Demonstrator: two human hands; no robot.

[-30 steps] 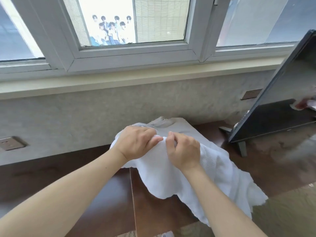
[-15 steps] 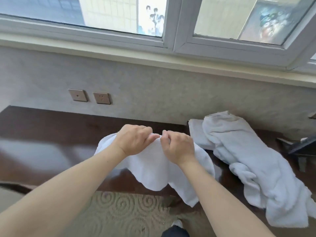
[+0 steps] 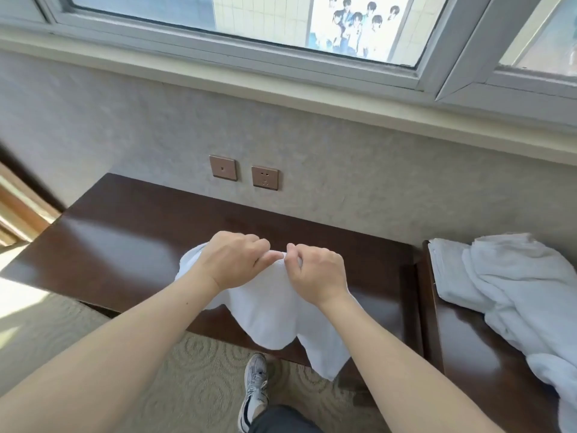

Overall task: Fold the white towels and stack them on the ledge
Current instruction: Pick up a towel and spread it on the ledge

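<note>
Currently, the left hand point(image 3: 232, 260) and the right hand point(image 3: 315, 273) sit close together, each pinching the top edge of one soft white terry towel point(image 3: 271, 317) between curled fingers and thumb. This towel is bunched and unfolded; part of it rests on the dark brown glossy wooden counter point(image 3: 125, 245), and its lower folds hang over the counter's front edge toward the patterned beige carpet point(image 3: 193, 379). To the right, on an adjoining dark section of counter, lies a loose heap of white towels point(image 3: 515, 292), crumpled and partly draped over the front edge; a flatter piece lies under its left side, but whether that piece counts as folded cannot be told. The cream-coloured window ledge point(image 3: 281, 98) above the grey wall carries no towel in the visible stretch. Judged from this layout, the task is at an early stage: no finished fold is evident, nothing is stacked, and both the held towel and the heap remain to be folded and placed.
</note>
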